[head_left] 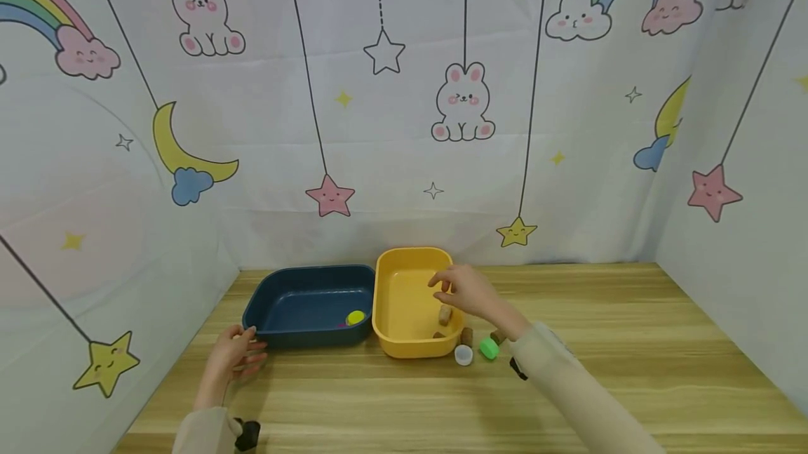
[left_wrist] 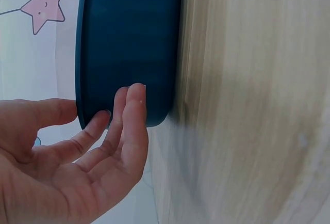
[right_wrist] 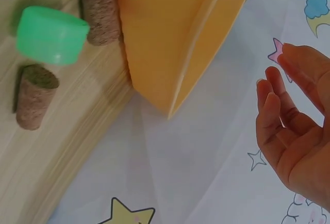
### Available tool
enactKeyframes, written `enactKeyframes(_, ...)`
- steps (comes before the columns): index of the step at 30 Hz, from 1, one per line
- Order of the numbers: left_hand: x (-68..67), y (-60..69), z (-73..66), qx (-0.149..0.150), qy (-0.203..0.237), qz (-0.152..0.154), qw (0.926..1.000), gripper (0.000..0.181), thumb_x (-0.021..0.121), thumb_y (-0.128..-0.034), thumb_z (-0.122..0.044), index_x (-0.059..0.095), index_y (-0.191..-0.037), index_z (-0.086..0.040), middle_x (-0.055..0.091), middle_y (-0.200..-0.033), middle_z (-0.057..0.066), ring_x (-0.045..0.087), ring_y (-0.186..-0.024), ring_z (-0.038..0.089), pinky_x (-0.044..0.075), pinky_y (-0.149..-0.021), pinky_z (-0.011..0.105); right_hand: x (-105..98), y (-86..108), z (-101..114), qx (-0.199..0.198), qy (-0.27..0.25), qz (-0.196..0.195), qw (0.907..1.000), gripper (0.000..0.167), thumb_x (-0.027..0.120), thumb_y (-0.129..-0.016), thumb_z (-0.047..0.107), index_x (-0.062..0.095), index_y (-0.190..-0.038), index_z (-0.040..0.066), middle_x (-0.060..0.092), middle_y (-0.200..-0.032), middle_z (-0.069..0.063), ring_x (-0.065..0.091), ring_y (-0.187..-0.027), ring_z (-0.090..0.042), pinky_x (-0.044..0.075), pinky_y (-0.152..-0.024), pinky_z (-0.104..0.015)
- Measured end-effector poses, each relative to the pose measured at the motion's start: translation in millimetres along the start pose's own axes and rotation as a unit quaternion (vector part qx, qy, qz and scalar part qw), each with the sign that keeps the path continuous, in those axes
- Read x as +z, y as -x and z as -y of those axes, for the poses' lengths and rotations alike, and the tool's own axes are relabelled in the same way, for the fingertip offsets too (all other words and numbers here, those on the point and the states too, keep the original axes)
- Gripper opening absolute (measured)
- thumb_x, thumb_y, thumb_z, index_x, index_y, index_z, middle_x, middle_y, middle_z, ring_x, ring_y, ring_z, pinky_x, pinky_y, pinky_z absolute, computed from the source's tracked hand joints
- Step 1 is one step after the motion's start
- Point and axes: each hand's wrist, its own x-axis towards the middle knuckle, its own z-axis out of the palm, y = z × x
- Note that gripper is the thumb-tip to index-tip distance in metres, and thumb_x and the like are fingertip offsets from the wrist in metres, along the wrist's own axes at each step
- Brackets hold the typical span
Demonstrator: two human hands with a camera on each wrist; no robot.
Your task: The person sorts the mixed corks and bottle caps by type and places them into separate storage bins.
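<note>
At the front left corner of the dark blue bin (head_left: 309, 338), the left hand (head_left: 232, 354) has its thumb on the rim and its index fingertip against the outer wall; the left wrist view shows this hand (left_wrist: 87, 157) with its other fingers loosely extended beside the bin (left_wrist: 131, 33). Above the right side of the yellow bin (head_left: 413, 349), the right hand (head_left: 472, 292) hovers with bent, parted fingers and holds nothing. A cork (head_left: 445, 314) lies inside that bin, below the hand. The right wrist view has the empty hand (right_wrist: 296, 123) at its right edge.
Right of the yellow bin are a cork (head_left: 467, 336), a white cap (head_left: 463, 355), a green cap (head_left: 489, 349) and another cork (right_wrist: 36, 97). A yellow cap (head_left: 355, 317) lies in the blue bin. A patterned curtain (head_left: 404, 159) hangs behind the table.
</note>
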Motion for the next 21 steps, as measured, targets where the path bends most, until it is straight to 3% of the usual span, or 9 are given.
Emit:
enactKeyframes(6, 0.8, 0.7, -0.6, 0.001, 0.003, 0.001, 1.0, 0.026, 0.033, -0.0964, -0.025, 0.034, -0.087, -0.001, 0.067, -0.084, 0.004, 0.066, -0.065, 0.013, 0.054, -0.06, 0.034, -3.6, 16.6, -5.7, 0.01, 0.004, -0.002, 0.9999, 0.016, 0.066, -0.08, 0.018, 0.066, -0.095, 0.015, 0.057, -0.073, 0.003, 0.046, -0.06, -0.005, 0.037, -0.051, -0.016)
enactKeyframes(21, 1.6, 2.4, 0.7, 0.006, 0.001, -0.004, 1.0, 0.025, 0.033, -0.0958, -0.023, 0.034, -0.087, 0.0, 0.067, -0.082, 0.004, 0.066, -0.064, 0.013, 0.054, -0.059, 0.034, -8.3, 48.9, -21.9, -0.019, -0.003, -0.011, 0.9998, 0.015, 0.065, -0.08, 0.013, 0.066, -0.095, 0.011, 0.06, -0.077, 0.002, 0.054, -0.067, -0.009, 0.042, -0.056, -0.017)
